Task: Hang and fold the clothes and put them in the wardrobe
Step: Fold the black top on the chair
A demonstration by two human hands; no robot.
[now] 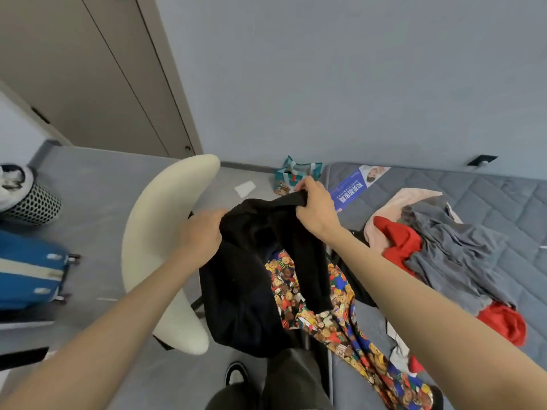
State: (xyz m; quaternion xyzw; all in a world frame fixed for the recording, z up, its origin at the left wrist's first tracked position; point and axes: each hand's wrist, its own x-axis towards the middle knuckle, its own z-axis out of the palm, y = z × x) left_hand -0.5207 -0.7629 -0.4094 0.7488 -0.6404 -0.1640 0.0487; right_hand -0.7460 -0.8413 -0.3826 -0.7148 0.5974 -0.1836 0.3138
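Both hands, left (204, 235) and right (315, 208), are gripping the black garment (251, 276) bunched at its top edge, hanging limp over the bed edge (340, 380)—soft, light, probably a collar or waistband.

Chair (159, 247) left — mattress (488, 202) rt

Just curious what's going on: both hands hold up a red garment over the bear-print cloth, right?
Not red: in the head view, the garment gripped by the left hand and right hand is black. It does hang over the bear-print cloth.
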